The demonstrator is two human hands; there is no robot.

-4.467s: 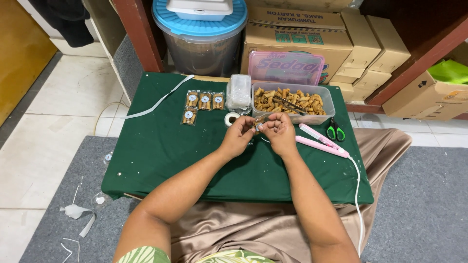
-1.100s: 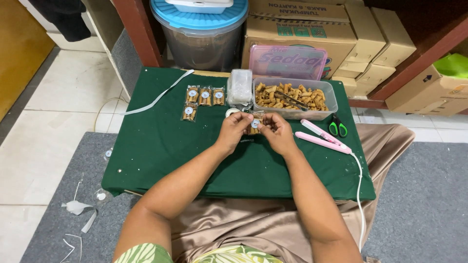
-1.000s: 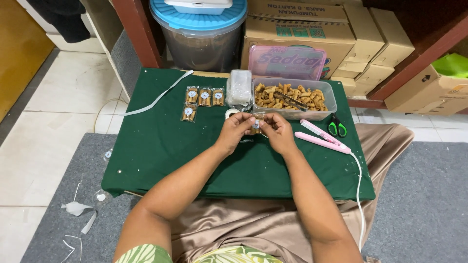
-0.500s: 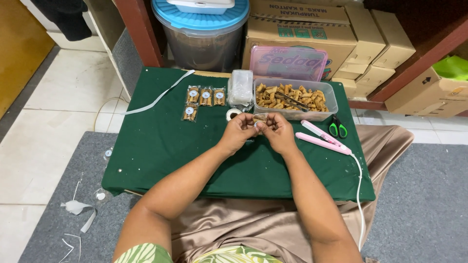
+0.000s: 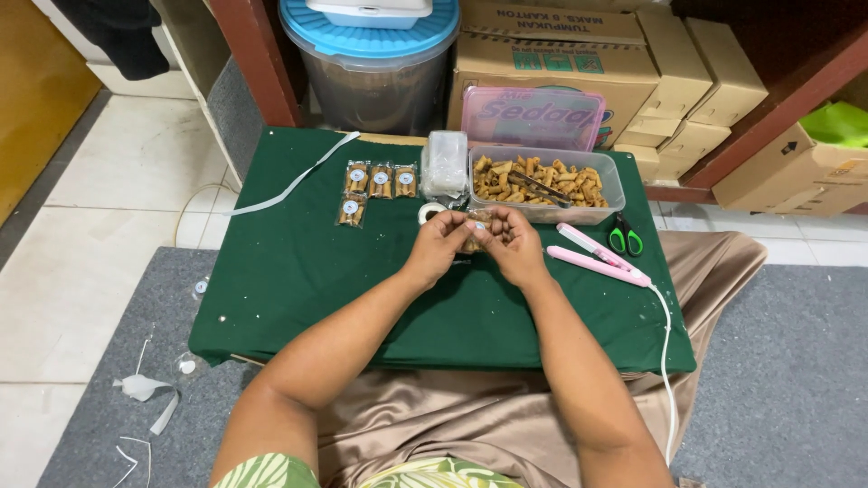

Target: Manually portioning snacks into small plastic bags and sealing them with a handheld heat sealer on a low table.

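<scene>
My left hand (image 5: pixel 437 246) and my right hand (image 5: pixel 513 243) meet above the middle of the green cloth-covered table (image 5: pixel 298 280). Together they pinch a small clear snack packet (image 5: pixel 473 231) filled with brown snack pieces; most of it is hidden by my fingers. Just behind my hands stands a clear plastic tub (image 5: pixel 546 183) of brown snack sticks with tongs lying in it. Several finished packets (image 5: pixel 370 184) with round stickers lie in a row to the left of the tub.
A stack of clear bags (image 5: pixel 445 164) and a tape roll (image 5: pixel 431 212) sit by the tub. A pink heat sealer (image 5: pixel 597 256) with white cord and green scissors (image 5: pixel 624 235) lie at right. Cardboard boxes (image 5: pixel 551 45), a pink lid (image 5: pixel 532 118) and a blue-lidded bin (image 5: pixel 375 63) stand behind.
My hands have stayed together over the same spot, fingers shifting slightly on the packet. Compared with the oldest frame, the hands sit a little higher and closer to the tub.
</scene>
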